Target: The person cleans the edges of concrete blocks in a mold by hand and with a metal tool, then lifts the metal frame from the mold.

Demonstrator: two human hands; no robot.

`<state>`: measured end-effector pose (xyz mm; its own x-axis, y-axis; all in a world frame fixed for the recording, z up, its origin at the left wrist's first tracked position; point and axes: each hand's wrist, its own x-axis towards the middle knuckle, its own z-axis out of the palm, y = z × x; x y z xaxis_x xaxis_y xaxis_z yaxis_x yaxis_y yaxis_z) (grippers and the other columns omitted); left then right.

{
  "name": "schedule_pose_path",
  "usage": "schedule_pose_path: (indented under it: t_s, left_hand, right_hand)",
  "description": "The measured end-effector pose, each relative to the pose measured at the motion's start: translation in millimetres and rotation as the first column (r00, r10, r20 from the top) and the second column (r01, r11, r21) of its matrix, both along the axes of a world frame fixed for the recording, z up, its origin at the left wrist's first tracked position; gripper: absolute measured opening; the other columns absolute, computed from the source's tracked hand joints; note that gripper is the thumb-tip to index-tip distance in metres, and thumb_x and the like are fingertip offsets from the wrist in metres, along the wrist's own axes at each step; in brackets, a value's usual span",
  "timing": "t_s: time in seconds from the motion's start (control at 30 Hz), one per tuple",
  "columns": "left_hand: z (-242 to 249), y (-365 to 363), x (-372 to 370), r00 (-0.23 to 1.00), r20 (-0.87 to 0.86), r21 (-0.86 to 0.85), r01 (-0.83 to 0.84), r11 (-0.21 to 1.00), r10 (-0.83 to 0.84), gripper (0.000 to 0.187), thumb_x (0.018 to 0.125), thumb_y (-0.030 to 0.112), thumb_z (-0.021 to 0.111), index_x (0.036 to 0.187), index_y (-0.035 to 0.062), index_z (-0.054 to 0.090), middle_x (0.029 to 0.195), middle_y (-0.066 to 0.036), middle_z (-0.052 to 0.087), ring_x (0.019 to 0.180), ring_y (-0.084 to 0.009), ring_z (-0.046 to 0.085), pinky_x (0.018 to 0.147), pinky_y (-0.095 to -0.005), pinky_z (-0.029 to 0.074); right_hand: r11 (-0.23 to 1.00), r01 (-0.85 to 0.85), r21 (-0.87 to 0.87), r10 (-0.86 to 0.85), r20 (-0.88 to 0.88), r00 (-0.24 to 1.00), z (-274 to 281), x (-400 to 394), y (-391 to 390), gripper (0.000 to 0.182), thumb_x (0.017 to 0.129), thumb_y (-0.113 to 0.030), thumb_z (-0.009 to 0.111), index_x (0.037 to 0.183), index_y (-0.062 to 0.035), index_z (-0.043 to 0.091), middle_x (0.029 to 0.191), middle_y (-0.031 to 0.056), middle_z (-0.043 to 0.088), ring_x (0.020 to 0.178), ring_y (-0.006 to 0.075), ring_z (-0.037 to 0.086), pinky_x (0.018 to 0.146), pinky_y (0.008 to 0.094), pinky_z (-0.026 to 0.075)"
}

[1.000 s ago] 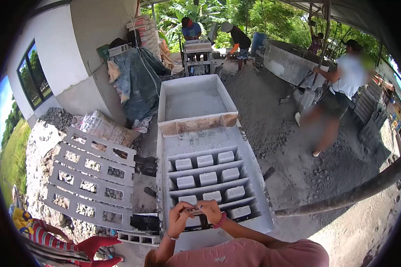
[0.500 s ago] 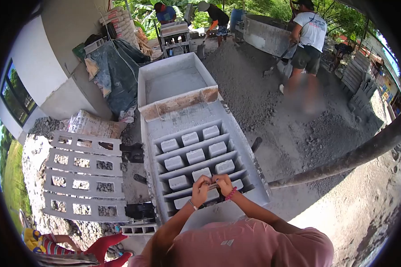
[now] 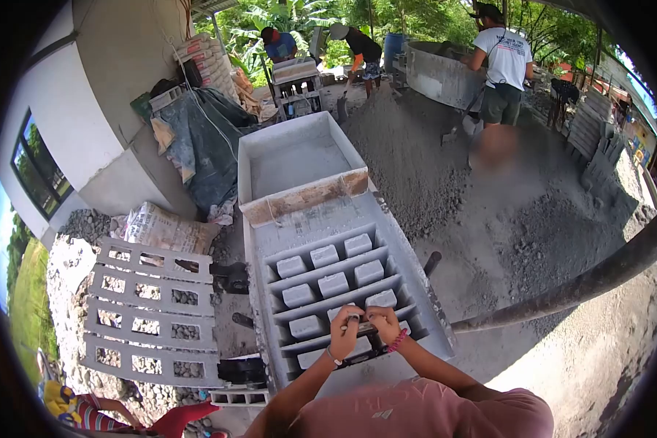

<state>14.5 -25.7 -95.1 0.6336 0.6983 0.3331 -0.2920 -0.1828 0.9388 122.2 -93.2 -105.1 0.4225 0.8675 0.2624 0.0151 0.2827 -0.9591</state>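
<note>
My left hand and my right hand are close together over the near rows of a grey block mould. The fingers of both are curled, pinching a small thin object between them that I cannot make out. A dark gap shows just below the fingers. Around the hands, pale rectangular cores stand in rows between thin metal walls. The hands hide part of the nearest rows. Beyond the mould sits a shallow dusty metal tray with raised sides.
On the left, several hollow concrete blocks lie above gravel. A thick pipe slants off to the right. A grey sand heap rises ahead, with a person in a white shirt and other people beyond. Someone in red trousers is at lower left.
The view has shifted, so the mould and tray appear lower and slightly to the right. My hands stay close together over the near rows, with the fingers curled.
</note>
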Motion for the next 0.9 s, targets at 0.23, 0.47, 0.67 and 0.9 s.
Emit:
schedule_pose_path:
  t_s: [0.23, 0.47, 0.67, 0.9]
  left_hand:
    - [25.1, -22.1, 12.7, 1.000, 0.006, 0.012, 0.007, 1.000, -0.007, 0.016, 0.080, 0.002, 0.035, 0.085, 0.0036, 0.050, 0.066, 0.002, 0.046, 0.048, 0.0009, 0.032, 0.043, -0.0165, 0.026]
    - [11.2, -28.1, 45.6, 0.992, -0.087, 0.002, 0.090, 0.996, -0.089, 0.020, 0.078, -0.001, 0.035, 0.090, 0.0015, 0.051, 0.071, -0.002, 0.053, 0.056, -0.0034, 0.042, 0.050, -0.0189, 0.034]
    - [0.3, -24.2, 73.6, 0.997, -0.075, 0.039, 0.028, 0.999, -0.025, 0.022, 0.078, 0.000, 0.034, 0.090, 0.0051, 0.051, 0.053, 0.005, 0.037, 0.044, -0.0009, 0.027, 0.039, -0.0190, 0.022]
    - [-4.0, -28.6, 69.9, 0.994, -0.016, 0.041, 0.107, 0.993, -0.107, 0.026, 0.077, 0.000, 0.032, 0.093, 0.0059, 0.052, 0.055, 0.005, 0.039, 0.043, 0.0002, 0.026, 0.039, -0.0175, 0.021]
  right_hand:
    - [0.999, 0.031, 0.029, -0.032, 0.043, 0.999, 11.5, 13.4, -20.3, 0.024, 0.077, -0.023, 0.049, 0.067, -0.0017, 0.051, 0.059, -0.0001, 0.047, 0.049, 0.0050, 0.037, 0.045, 0.0211, 0.028]
    - [0.950, 0.310, 0.021, -0.307, -0.101, 0.946, 14.3, 25.7, -34.4, 0.021, 0.077, -0.014, 0.045, 0.060, -0.0007, 0.047, 0.058, 0.0023, 0.047, 0.055, 0.0078, 0.042, 0.049, 0.0227, 0.031]
    - [0.925, 0.376, -0.053, -0.376, 0.012, 0.926, -1.1, 54.7, -20.1, 0.019, 0.074, -0.009, 0.044, 0.057, -0.0014, 0.047, 0.055, -0.0016, 0.044, 0.050, 0.0052, 0.038, 0.045, 0.0206, 0.028]
    - [0.930, 0.365, 0.042, -0.366, 0.030, 0.930, -12.5, 55.5, -23.2, 0.011, 0.073, -0.006, 0.044, 0.066, -0.0019, 0.051, 0.060, -0.0023, 0.046, 0.056, 0.0050, 0.041, 0.049, 0.0198, 0.031]
